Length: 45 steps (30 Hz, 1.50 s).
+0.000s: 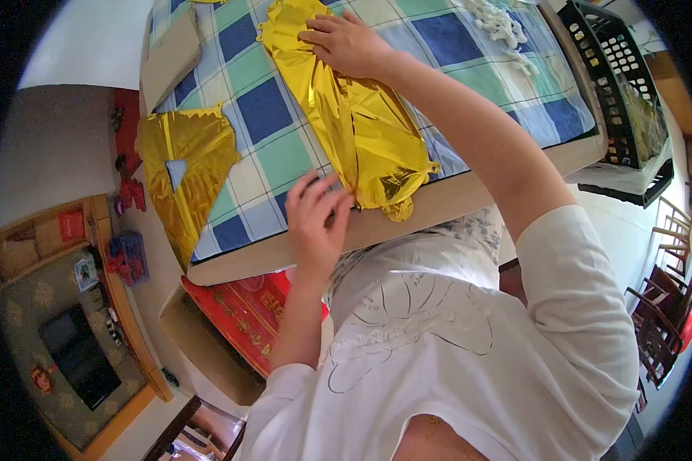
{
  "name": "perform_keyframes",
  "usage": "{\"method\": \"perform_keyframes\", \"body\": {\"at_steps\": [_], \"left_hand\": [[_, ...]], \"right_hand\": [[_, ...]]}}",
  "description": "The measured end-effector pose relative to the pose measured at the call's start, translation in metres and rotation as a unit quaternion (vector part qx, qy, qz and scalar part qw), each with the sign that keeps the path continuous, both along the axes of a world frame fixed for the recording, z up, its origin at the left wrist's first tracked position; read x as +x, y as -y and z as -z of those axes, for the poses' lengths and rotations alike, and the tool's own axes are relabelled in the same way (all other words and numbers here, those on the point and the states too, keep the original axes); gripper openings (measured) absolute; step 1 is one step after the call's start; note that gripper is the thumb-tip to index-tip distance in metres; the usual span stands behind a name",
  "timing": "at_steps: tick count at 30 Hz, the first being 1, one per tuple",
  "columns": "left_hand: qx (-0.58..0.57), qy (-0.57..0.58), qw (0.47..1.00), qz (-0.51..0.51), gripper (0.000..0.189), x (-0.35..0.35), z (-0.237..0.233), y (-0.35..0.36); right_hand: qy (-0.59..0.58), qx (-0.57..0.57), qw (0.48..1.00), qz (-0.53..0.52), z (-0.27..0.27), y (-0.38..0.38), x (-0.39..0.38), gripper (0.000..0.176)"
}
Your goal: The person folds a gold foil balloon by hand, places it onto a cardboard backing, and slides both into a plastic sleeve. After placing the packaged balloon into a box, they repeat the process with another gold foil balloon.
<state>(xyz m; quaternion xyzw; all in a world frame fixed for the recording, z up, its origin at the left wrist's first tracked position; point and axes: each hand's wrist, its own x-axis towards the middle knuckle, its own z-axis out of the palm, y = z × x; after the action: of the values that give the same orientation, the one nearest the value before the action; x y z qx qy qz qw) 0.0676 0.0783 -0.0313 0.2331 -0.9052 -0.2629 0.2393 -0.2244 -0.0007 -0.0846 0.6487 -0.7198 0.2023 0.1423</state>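
A deflated gold foil balloon (323, 100) lies lengthwise over the checked cloth on the table, creased and folded along its length. My right hand (350, 46) rests on its far part, palm down with the fingers spread. At the table's near edge, my left hand (315, 219) is raised with its fingers apart and slightly bent, fingertips right at the foil's left side. The balloon's near end, with a small round tab (397, 210), hangs over the table edge. To the left, a second flat gold foil balloon (192, 165) with a cut-out hole drapes over the table's side.
A beige flat piece (173, 58) lies at the table's left. White stringy material (500, 23) is at the far right. Black plastic crates (623, 92) stand beside the table's right edge. Below the near left corner is an open cardboard box (200, 338) with red packaging (246, 307).
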Motion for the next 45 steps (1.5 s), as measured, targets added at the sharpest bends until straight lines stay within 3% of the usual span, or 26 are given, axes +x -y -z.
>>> {"method": "perform_keyframes", "body": {"at_steps": [6, 8, 12, 15, 19, 20, 24, 30, 33, 35, 37, 40, 45], "left_hand": [[-0.134, 0.053, 0.989, 0.03, 0.028, -0.035, 0.006, 0.064], [-0.159, 0.062, 0.985, 0.035, 0.031, -0.044, 0.008, 0.088], [-0.209, 0.002, 0.978, 0.03, 0.018, -0.073, 0.005, 0.125], [-0.179, -0.058, 0.982, -0.035, 0.013, -0.085, -0.003, 0.136], [-0.106, -0.013, 0.992, -0.06, 0.019, -0.065, -0.014, 0.096], [-0.18, -0.013, 0.982, -0.051, 0.029, -0.058, -0.016, 0.078], [-0.107, 0.119, 0.984, 0.082, 0.043, -0.015, -0.005, 0.014], [-0.065, 0.089, 0.988, 0.104, 0.036, 0.016, -0.008, -0.025], [-0.021, -0.017, 0.997, 0.074, 0.031, 0.01, -0.011, 0.006], [-0.031, 0.011, 0.999, -0.008, 0.025, -0.015, -0.022, 0.036], [-0.158, 0.005, 0.987, 0.023, 0.026, -0.041, -0.009, 0.074], [-0.235, 0.084, 0.968, 0.026, 0.031, -0.066, 0.006, 0.101], [-0.228, 0.137, 0.964, -0.019, 0.038, -0.086, 0.019, 0.134]], "right_hand": [[0.003, 0.026, 1.0, -0.008, -0.016, -0.006, 0.003, 0.035], [-0.002, -0.012, 1.0, -0.008, -0.009, -0.005, 0.001, 0.035], [0.007, -0.006, 1.0, -0.01, -0.006, -0.002, 0.0, 0.037], [0.028, -0.01, 1.0, -0.002, -0.01, -0.006, 0.003, 0.035], [0.022, -0.018, 1.0, -0.004, -0.009, -0.006, 0.002, 0.035], [0.018, -0.021, 1.0, -0.003, -0.007, -0.005, 0.002, 0.035], [0.023, -0.005, 1.0, -0.006, -0.009, -0.007, 0.002, 0.036], [-0.005, -0.008, 1.0, -0.005, -0.006, -0.006, 0.001, 0.037], [0.001, -0.009, 1.0, -0.003, -0.006, -0.005, 0.0, 0.037], [-0.003, -0.02, 1.0, -0.008, -0.003, -0.003, -0.001, 0.037], [-0.006, -0.021, 1.0, -0.009, -0.003, -0.004, -0.001, 0.037], [-0.013, -0.011, 1.0, -0.005, -0.006, -0.004, -0.001, 0.036], [-0.013, -0.006, 1.0, -0.005, -0.006, -0.004, -0.001, 0.036]]}}
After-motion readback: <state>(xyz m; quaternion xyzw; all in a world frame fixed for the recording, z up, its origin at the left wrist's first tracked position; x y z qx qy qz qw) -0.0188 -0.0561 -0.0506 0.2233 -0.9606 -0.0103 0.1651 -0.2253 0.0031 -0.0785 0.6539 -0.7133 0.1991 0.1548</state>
